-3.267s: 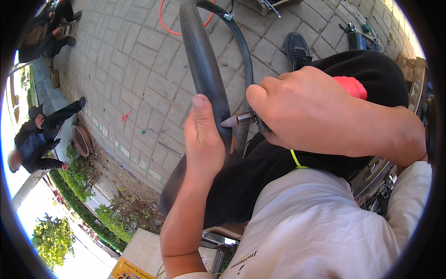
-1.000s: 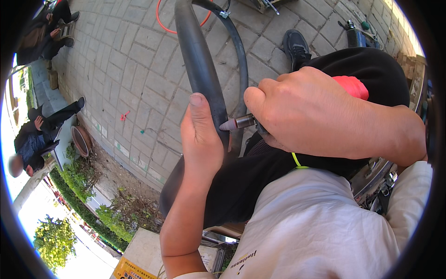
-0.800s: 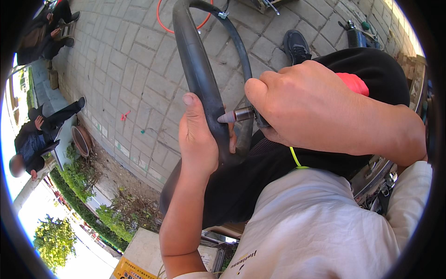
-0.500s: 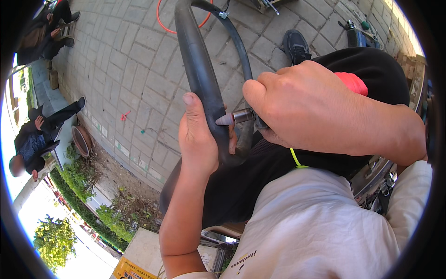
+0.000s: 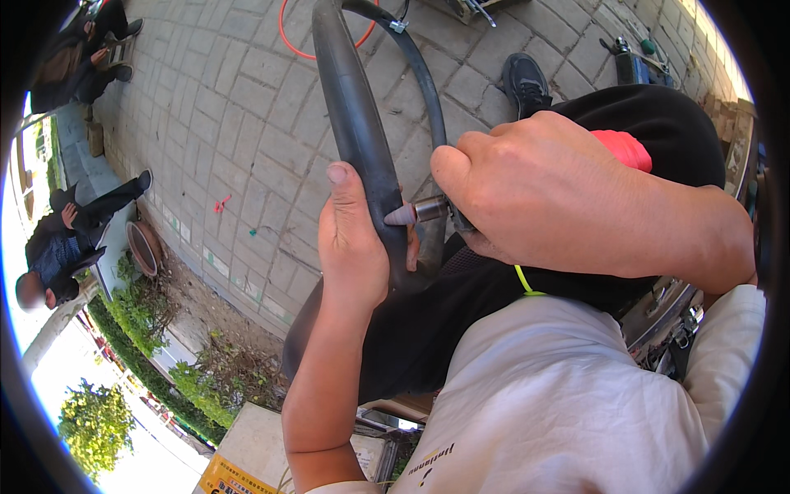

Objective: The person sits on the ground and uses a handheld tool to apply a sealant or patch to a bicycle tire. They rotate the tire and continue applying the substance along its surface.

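A black rubber inner tube (image 5: pixel 360 123) hangs in a loop in front of me, its near end resting by my dark trouser leg. My left hand (image 5: pixel 354 235) is wrapped round the tube, thumb along its upper side and fingertips showing on the far side. My right hand (image 5: pixel 527 193) is closed round a rotary grinder, whose body is mostly hidden by the fist. From it sticks a metal chuck (image 5: pixel 430 208) with a cone-shaped grinding tip (image 5: pixel 401 216). The tip touches the tube wall just beside my left hand.
Grey paving (image 5: pixel 239 107) lies below. A red hose (image 5: pixel 284 33) curls behind the tube. My shoe (image 5: pixel 525 82) is at the upper middle, tools (image 5: pixel 632 66) at the upper right. Two people sit at the left, near a round pot (image 5: pixel 145 249). A box (image 5: pixel 247 449) stands at lower left.
The tube and my left hand have shifted very slightly to the right. The grinding tip stays against the tube, and my right hand holds nearly the same place.
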